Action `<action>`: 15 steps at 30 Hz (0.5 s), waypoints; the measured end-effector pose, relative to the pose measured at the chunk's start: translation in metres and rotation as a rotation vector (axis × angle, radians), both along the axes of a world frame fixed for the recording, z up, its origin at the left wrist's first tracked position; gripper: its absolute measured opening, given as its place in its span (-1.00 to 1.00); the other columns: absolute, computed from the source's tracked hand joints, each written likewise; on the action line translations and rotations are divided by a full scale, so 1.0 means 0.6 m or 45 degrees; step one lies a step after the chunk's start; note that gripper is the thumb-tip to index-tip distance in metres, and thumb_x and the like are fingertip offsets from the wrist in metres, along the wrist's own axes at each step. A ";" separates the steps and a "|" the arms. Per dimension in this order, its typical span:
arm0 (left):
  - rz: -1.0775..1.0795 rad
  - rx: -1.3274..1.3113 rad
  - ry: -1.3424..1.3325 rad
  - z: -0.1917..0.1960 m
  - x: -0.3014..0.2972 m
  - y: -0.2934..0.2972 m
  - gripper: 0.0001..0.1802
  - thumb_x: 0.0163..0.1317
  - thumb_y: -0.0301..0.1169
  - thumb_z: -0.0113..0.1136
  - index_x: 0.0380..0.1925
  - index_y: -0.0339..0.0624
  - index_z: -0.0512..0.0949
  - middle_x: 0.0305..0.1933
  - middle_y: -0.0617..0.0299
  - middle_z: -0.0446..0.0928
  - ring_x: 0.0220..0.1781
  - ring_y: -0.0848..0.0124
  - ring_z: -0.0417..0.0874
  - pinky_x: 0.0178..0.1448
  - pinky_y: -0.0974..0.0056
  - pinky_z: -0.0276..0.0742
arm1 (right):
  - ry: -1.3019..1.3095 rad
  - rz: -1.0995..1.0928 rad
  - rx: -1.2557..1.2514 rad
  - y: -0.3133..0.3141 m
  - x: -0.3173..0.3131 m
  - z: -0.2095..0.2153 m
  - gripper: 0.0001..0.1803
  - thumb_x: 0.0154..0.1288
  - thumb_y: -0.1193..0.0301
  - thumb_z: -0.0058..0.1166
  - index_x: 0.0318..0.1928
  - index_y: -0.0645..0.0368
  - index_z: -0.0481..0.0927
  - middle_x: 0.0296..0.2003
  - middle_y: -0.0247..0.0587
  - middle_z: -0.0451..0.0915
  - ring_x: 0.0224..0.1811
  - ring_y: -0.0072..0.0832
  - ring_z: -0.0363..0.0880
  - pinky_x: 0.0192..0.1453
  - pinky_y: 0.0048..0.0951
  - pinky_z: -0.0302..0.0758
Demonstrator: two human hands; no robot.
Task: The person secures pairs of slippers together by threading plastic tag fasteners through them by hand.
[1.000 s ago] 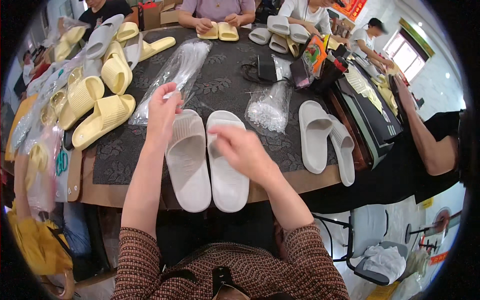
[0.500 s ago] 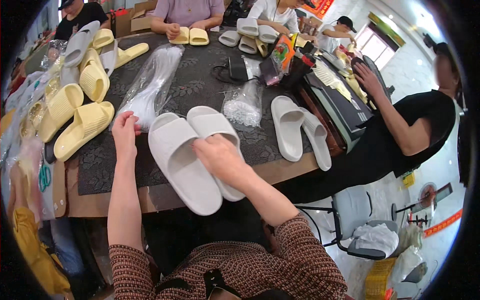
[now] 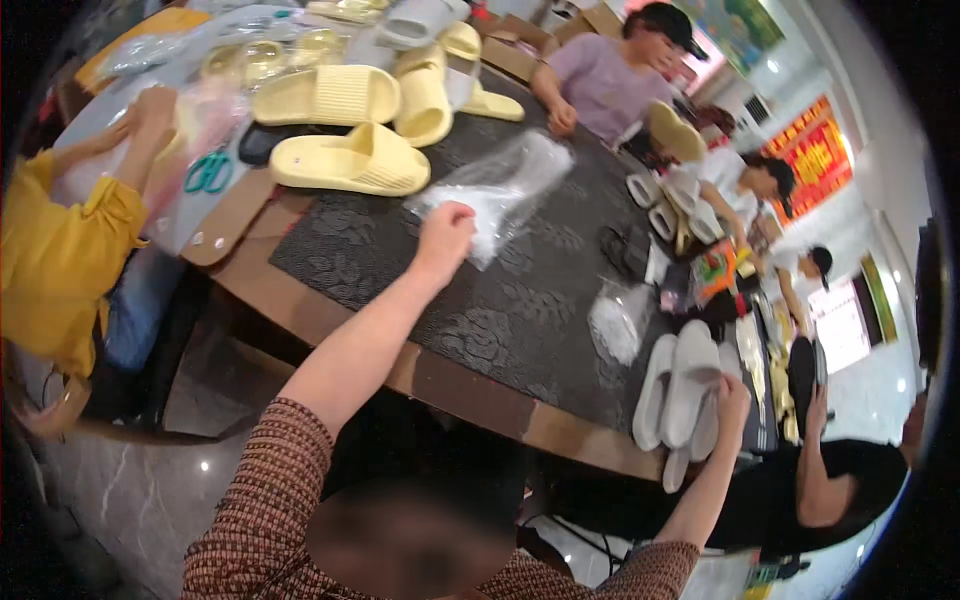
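Observation:
My right hand [image 3: 733,396] grips a pair of light grey slide sandals [image 3: 692,370] at the right end of the table. They overlap another grey pair [image 3: 652,392] lying there. My left hand [image 3: 446,240] reaches forward over the dark patterned mat [image 3: 480,335], fingers curled at the near end of a clear plastic bag [image 3: 522,172] of thin white strips. Whether a strip is pinched in those fingertips is too small to make out. A smaller clear bag of white pieces [image 3: 619,322] lies left of the grey slides.
Yellow slides [image 3: 350,160] are piled at the left, by green-handled scissors [image 3: 208,172]. A person in yellow [image 3: 70,250] works at the left edge; one in purple [image 3: 605,75] sits across. At the right a person in black [image 3: 850,490] stands close to my right arm.
My view has turned left. My right hand has carried the grey slides from in front of me to the right, over the other pair. My left hand's fingers have curled by the bag.

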State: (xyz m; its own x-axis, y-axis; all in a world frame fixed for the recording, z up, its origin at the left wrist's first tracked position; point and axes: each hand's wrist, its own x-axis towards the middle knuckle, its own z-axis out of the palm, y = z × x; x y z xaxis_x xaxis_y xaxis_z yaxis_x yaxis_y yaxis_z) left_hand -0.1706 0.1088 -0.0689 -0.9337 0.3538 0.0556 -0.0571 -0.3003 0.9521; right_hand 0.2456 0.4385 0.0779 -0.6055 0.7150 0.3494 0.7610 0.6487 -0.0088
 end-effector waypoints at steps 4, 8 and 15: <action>0.222 -0.166 0.331 -0.021 -0.018 0.005 -0.80 0.12 -0.51 0.07 -0.24 -0.32 0.53 -0.41 0.17 0.54 -0.50 0.46 0.53 -0.40 0.36 0.47 | 0.296 0.043 0.155 -0.012 0.006 -0.038 -0.68 0.28 0.45 -0.13 0.01 0.24 0.50 -0.04 0.08 0.53 0.02 -0.06 0.49 0.07 -0.19 0.41; 0.476 -0.292 0.617 0.025 -0.032 -0.034 -0.83 0.08 -0.50 0.09 -0.31 -0.30 0.53 -0.28 -0.02 0.52 -0.22 0.12 0.56 -0.10 0.17 0.47 | 0.256 0.170 0.246 -0.078 -0.031 -0.041 -0.63 0.25 0.56 -0.16 0.08 0.27 0.43 0.05 0.05 0.48 0.08 -0.05 0.46 0.10 -0.19 0.39; 0.301 -0.950 0.853 0.074 -0.080 -0.169 -0.65 0.12 -0.44 0.09 -0.09 -0.39 0.45 -0.07 -0.24 0.49 0.03 -0.05 0.50 0.14 0.06 0.39 | 0.474 0.394 0.054 -0.134 -0.040 -0.083 -0.67 0.24 0.62 -0.16 0.01 0.26 0.48 -0.07 0.07 0.55 -0.05 -0.04 0.53 0.02 -0.23 0.44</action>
